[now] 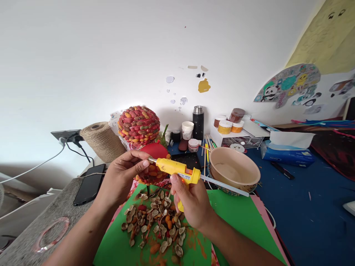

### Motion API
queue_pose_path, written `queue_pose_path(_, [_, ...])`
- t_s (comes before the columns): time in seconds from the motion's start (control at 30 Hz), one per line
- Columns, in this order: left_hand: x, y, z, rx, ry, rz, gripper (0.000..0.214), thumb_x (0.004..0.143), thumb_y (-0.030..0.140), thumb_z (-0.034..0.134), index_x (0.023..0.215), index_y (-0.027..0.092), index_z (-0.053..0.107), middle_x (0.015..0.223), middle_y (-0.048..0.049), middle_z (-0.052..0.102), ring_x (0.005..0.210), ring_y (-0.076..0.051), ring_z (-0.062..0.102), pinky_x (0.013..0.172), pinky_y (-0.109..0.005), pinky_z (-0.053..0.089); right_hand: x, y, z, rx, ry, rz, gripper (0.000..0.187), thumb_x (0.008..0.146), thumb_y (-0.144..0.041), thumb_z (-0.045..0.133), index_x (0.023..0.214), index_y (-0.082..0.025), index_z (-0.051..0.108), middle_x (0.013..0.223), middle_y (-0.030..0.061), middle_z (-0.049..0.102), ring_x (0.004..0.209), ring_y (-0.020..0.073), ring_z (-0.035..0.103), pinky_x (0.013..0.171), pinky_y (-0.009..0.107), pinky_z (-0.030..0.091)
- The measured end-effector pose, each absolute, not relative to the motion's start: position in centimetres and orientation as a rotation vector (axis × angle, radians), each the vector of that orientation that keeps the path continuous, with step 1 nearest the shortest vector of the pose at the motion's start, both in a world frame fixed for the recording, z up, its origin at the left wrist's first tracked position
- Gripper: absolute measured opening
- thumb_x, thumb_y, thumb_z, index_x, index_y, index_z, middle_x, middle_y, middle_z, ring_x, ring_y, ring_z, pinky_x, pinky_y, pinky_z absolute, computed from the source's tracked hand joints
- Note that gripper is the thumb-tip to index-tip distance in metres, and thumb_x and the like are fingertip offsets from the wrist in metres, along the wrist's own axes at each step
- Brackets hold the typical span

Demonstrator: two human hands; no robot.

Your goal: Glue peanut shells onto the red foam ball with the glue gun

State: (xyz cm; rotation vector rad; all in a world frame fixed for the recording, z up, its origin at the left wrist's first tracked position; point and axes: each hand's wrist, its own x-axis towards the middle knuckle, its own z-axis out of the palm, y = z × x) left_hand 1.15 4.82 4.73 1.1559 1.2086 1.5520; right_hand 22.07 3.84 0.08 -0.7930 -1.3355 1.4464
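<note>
The left hand (122, 175) holds its fingers (134, 154) close together, perhaps pinching; the right hand (195, 203) is curled in a grip

The bare left hand (123, 173) has a short, rounded thumbnail (145, 163), and the bare, smooth left forearm (76, 227) bears one small round mark (90, 231). The bare right hand (194, 203) has a similarly short thumbnail; the right forearm (238, 240) is bare too.

Over my head feed I list one yellow glue gun (176, 169), held aloft, metal nozzle (152, 160) pointing left, white printed label on its side; one translucent glue stick (225, 186), jutting from its rear, sloping down rightward; peanut shells (163, 246), many open halves, some orange or red, scattered below
</note>
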Motion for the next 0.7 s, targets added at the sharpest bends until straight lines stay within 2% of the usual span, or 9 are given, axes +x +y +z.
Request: queue_pose_path(0.7, [1.04, 4.91, 4.29, 1.126, 1.209, 1.538, 0.049, 0.061, 0.054, 0.117, 0.087, 0.021, 0.092, 0.076, -0.0048, 0.082, 0.064, -0.013, 0.066, 0.058, -0.019, 0.054, 21.96, 3.99, -0.72, -0.791, -1.289, 1.448, 0.079, 0.095, -0.1, 0.066, 0.071, -0.025, 0.06, 0.046, -0.0063, 0.048, 0.039, 0.0115, 0.048, 0.041, 0.025, 0.036])
